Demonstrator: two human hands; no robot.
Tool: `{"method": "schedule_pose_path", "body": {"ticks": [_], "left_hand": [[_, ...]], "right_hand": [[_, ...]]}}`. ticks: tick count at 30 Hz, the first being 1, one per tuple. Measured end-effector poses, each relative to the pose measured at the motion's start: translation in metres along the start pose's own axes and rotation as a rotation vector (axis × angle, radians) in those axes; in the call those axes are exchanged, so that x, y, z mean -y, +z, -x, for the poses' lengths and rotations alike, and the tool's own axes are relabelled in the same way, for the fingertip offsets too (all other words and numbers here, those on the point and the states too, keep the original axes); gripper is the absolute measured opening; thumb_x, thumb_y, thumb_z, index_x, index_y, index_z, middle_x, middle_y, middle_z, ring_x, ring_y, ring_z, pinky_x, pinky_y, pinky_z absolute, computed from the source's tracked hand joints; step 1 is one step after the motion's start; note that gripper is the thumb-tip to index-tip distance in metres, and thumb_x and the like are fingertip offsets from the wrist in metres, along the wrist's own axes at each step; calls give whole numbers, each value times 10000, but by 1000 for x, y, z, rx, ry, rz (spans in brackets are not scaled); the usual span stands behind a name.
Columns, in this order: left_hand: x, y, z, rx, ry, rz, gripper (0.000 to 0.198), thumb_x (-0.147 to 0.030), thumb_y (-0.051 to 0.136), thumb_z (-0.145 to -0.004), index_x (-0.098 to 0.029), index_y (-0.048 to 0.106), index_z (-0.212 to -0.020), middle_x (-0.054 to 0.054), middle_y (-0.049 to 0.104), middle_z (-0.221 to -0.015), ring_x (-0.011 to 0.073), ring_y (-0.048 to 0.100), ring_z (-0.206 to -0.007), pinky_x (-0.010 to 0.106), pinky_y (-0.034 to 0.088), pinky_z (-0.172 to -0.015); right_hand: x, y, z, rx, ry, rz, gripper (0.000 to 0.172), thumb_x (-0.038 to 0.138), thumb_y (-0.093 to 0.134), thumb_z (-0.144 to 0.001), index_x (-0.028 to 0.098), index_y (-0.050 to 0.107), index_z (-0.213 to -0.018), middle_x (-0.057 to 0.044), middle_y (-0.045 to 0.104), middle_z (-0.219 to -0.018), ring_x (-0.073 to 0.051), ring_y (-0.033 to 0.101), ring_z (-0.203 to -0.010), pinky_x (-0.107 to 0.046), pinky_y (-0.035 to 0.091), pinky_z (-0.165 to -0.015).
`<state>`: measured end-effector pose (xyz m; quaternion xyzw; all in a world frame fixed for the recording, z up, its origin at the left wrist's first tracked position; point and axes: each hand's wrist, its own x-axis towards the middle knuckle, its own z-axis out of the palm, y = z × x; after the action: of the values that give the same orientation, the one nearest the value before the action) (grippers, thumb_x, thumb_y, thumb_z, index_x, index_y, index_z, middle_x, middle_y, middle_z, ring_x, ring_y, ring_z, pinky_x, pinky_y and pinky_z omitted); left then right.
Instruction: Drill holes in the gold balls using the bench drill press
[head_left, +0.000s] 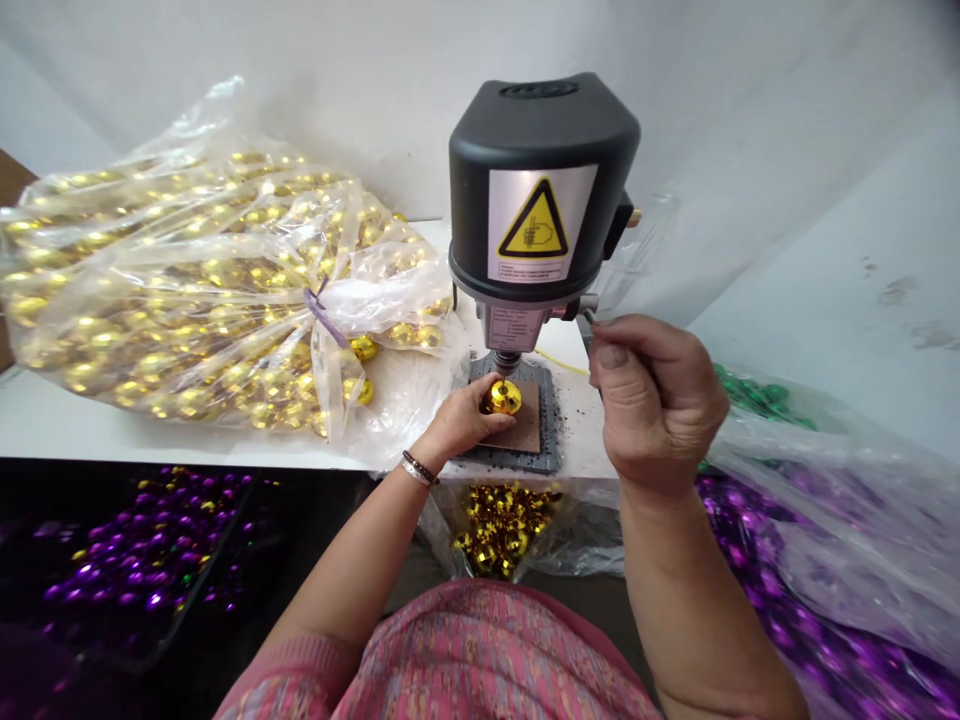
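Observation:
Under the chuck of a black drill press [517, 230], a shiny gold faceted ball [505, 398] rests on a brown board [528, 428]. My left hand [469, 412] grips the ball from its left side between thumb and fingers. The drill's tip meets the top of the ball; how deep it goes, I cannot tell. My right hand [656, 400] is raised at the right of the machine, its fingers closed round the press's feed lever [588, 317], most of which they hide.
A large tied plastic bag of gold balls [187, 290] fills the table's left. Two loose gold balls [364, 347] lie near its neck. Gold pieces [502, 525] sit in a bag below the table edge. Purple balls [150, 540] are lower left; purple and green bags [825, 600] stand right.

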<state>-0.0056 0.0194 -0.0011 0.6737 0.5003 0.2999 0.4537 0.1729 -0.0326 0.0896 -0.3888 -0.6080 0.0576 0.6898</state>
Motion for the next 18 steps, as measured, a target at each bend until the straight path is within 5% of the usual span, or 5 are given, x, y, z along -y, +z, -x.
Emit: {"method": "schedule_pose_path", "body": {"ticks": [18], "left_hand": [[-9,-2,3,5,-23,-99,545,-285,802,-701,-213,674,-1226,37,749,-1033,250,679,-934,331,516,-847]], "right_hand": [[-15,12,18,-123,-72,-182,236,171,579,-888,324,711,-1010,21,648,-752,-102,600,-628,-277,502,-587]]}}
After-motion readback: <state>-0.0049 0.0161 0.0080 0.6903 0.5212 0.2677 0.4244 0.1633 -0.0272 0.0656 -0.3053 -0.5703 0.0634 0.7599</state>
